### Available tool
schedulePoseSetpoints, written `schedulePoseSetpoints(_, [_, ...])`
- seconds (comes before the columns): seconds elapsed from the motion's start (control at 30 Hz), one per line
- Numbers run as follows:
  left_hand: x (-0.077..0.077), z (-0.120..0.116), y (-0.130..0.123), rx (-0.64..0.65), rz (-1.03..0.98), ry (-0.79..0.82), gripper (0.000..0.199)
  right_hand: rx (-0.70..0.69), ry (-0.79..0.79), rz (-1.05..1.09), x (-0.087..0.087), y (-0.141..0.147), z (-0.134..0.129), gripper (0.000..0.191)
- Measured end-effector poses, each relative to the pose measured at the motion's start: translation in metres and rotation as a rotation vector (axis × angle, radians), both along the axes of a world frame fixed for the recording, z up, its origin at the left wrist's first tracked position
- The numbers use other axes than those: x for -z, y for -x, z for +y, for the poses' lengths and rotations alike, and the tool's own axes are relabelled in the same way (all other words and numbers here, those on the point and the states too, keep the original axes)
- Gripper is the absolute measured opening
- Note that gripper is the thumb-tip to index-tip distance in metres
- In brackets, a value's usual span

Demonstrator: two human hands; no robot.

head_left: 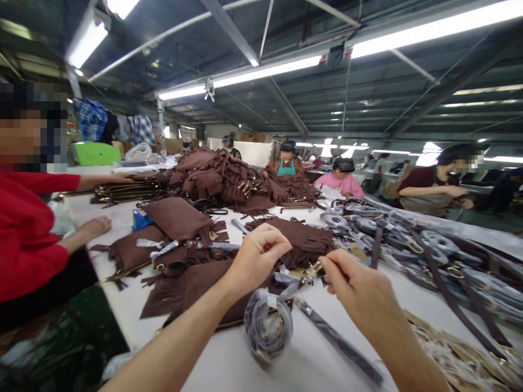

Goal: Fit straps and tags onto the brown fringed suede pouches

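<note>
Head view: over a white table [322,367], our right hand [359,286] is pinching a gold clasp [312,270] between thumb and fingertips, while our left hand [259,256] is hovering just beside it, thumb and fingers closing together; we cannot tell whether anything thin is lying between them. The clasp is sitting at the end of a plastic-wrapped strap coil [268,329], which is resting below and between our hands. Around this we are seeing plenty of clutter. The coil is overlapping the edge of a brown fringed bag [204,288], and our left forearm is crossing in front of that bag, hiding part of it. A flat wrapped strap [337,340] is lying beside the coil, near our right wrist. More bags [177,215] are spreading farther left, a blue item [141,219] is showing among them, and a tall heap of bags [208,169] is blocking our view across the table. On the right, a pile of wrapped straps [437,239] is filling the tabletop, with pale strips [453,354] lying nearer us. At left, a co-worker in red [24,234] is reaching toward stacked bags [122,189].
</note>
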State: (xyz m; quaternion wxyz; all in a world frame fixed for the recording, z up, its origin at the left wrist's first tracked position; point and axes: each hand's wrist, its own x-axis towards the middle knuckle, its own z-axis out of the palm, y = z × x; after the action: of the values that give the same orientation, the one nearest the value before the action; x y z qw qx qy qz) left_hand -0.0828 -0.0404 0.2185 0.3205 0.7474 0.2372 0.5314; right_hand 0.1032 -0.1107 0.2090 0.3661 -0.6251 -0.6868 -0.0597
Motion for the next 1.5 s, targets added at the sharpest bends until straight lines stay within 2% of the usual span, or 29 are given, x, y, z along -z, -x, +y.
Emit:
schedulePoseSetpoints(0.07, [-0.011, -0.007, 0.0, 0.077, 0.055, -0.055, 0.018, -0.044, -0.16, -0.026, 0.0, 0.009, 0.001, 0.025])
schedulePoseSetpoints(0.2, [-0.025, -0.018, -0.007, 0.191, 0.114, -0.132, 0.017, -0.376, -0.27, 0.015, 0.009, 0.029, 0.008, 0.024])
schedulePoseSetpoints(0.3, [-0.032, -0.017, 0.002, 0.211, 0.205, -0.182, 0.014, -0.495, -0.207, 0.188, 0.018, 0.027, 0.013, 0.025])
schedulePoseSetpoints(0.37, [-0.028, -0.014, 0.021, 0.186, 0.398, -0.176, 0.014, -0.503, -0.098, 0.396, 0.021, 0.016, 0.015, 0.022])
schedulePoseSetpoints(0.43, [-0.013, -0.013, 0.048, 0.12, 0.719, -0.168, 0.035, -0.518, 0.012, 0.634, 0.021, 0.004, 0.013, 0.022])
schedulePoseSetpoints(0.5, [0.015, -0.017, 0.076, 0.015, 1.065, -0.15, 0.052, -0.554, 0.099, 0.814, 0.019, -0.006, 0.01, 0.026])
schedulePoseSetpoints(0.57, [0.047, -0.021, 0.1, -0.09, 1.287, -0.108, 0.051, -0.598, 0.21, 0.91, 0.017, -0.006, 0.005, 0.03])
schedulePoseSetpoints(0.6, [0.062, -0.022, 0.109, -0.126, 1.321, -0.092, 0.04, -0.622, 0.294, 0.931, 0.016, -0.003, 0.003, 0.034])
schedulePoseSetpoints(0.67, [0.085, -0.02, 0.121, -0.184, 1.245, -0.047, 0.012, -0.687, 0.521, 0.934, 0.017, 0.011, 0.001, 0.035])
schedulePoseSetpoints(0.7, [0.091, -0.017, 0.125, -0.204, 1.181, -0.022, 0.006, -0.72, 0.64, 0.914, 0.019, 0.021, 0.002, 0.031])
schedulePoseSetpoints(0.77, [0.094, -0.007, 0.13, -0.228, 1.065, 0.026, 0.02, -0.756, 0.802, 0.813, 0.028, 0.043, 0.005, 0.019])
schedulePoseSetpoints(0.8, [0.093, -0.002, 0.131, -0.233, 1.028, 0.042, 0.023, -0.756, 0.826, 0.726, 0.034, 0.054, 0.008, 0.017])
schedulePoseSetpoints(0.87, [0.089, 0.007, 0.134, -0.239, 0.967, 0.057, 0.026, -0.707, 0.772, 0.522, 0.049, 0.074, 0.015, 0.017])
schedulePoseSetpoints(1.0, [0.085, 0.008, 0.133, -0.279, 0.856, 0.056, 0.024, -0.643, 0.481, 0.179, 0.083, 0.1, 0.03, 0.019])
schedulePoseSetpoints(1.07, [0.085, 0.005, 0.132, -0.31, 0.809, 0.044, 0.022, -0.618, 0.39, 0.032, 0.101, 0.107, 0.036, 0.019])
schedulePoseSetpoints(1.13, [0.086, 0.002, 0.132, -0.339, 0.74, 0.043, 0.02, -0.582, 0.365, -0.09, 0.118, 0.108, 0.039, 0.017])
schedulePoseSetpoints(1.23, [0.087, 0.004, 0.135, -0.353, 0.632, 0.072, 0.018, -0.547, 0.309, -0.173, 0.136, 0.104, 0.039, 0.016])
schedulePoseSetpoints(1.33, [0.089, 0.005, 0.137, -0.347, 0.583, 0.088, 0.017, -0.56, 0.272, -0.176, 0.142, 0.098, 0.037, 0.019])
schedulePoseSetpoints(1.5, [0.081, 0.001, 0.137, -0.334, 0.544, 0.064, 0.019, -0.571, 0.347, -0.042, 0.132, 0.093, 0.039, 0.02])
